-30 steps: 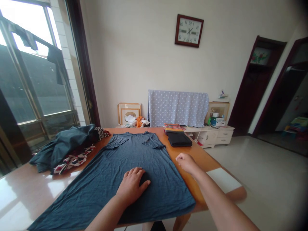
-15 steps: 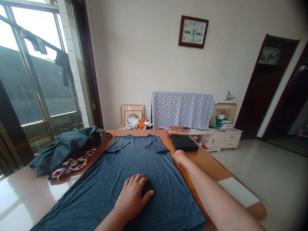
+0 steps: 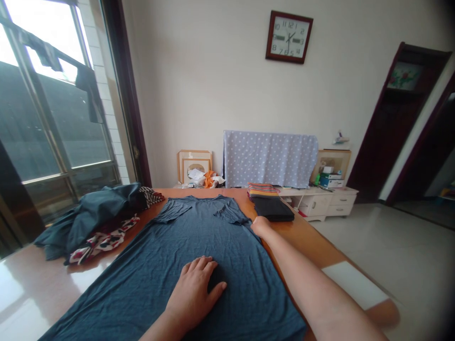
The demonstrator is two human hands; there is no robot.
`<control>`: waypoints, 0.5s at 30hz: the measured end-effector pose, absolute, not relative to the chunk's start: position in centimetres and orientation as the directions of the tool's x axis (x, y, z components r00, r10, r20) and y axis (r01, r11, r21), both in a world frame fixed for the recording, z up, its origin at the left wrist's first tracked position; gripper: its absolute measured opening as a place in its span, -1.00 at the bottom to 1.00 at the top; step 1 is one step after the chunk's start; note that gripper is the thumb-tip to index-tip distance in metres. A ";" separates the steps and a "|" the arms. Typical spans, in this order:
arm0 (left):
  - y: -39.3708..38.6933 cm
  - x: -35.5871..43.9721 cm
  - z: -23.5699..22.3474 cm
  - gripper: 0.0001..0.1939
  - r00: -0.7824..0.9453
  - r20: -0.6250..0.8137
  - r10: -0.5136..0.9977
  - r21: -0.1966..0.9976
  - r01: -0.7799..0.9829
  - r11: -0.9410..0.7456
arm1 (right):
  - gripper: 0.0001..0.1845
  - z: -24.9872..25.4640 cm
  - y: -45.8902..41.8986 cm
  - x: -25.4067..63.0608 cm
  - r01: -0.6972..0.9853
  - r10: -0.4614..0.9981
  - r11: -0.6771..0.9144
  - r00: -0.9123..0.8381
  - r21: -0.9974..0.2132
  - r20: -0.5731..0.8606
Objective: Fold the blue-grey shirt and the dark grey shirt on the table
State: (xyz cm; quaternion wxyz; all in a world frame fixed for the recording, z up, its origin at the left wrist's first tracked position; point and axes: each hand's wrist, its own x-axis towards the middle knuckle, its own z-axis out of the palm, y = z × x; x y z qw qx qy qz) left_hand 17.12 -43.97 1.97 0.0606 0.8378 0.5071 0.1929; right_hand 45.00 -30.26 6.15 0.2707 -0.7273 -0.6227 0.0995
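Note:
A dark blue short-sleeved T-shirt [image 3: 213,237] lies spread on the table, its neckline at the far end and its sleeves folded inward. My left hand [image 3: 195,289] rests flat on the middle of the shirt, fingers and thumb apart. Stretched out to the far right, my right hand [image 3: 261,226] is closed at the shirt's side edge just below the sleeve. Its fingertips are partly hidden, but they appear to pinch the fabric there. Just beyond that hand sits a folded black garment [image 3: 273,209], with a striped folded garment [image 3: 263,190] behind it.
A heap of dark clothes [image 3: 103,213] with patterned pieces lies on the table's left. A pale sheet [image 3: 359,283] is at the table's right edge [image 3: 320,237]. Beyond stand a white cabinet [image 3: 320,206], a polka-dot cloth cover [image 3: 270,158] and picture frames [image 3: 195,163].
My right hand has shifted slightly left, onto the shirt's edge. My left hand stays in place on the fabric. The camera view has tilted down a little.

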 end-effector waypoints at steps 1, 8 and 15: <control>-44.0 17.1 1.9 -0.50 0.412 0.264 0.872 0.296 0.826 -0.480 | -0.59 6.1 -30.2 45.0 0.855 0.962 -0.088 0.206 -0.511 0.180; -43.8 17.1 1.7 -0.47 0.434 0.274 0.858 0.282 0.817 -0.503 | -0.63 5.1 -29.9 46.2 0.868 0.973 -0.204 0.232 -0.453 0.007; -43.9 17.3 1.8 -0.48 0.434 0.255 0.864 0.278 0.823 -0.495 | -0.76 3.8 -31.2 47.5 0.878 0.976 -0.212 0.208 -0.429 -0.058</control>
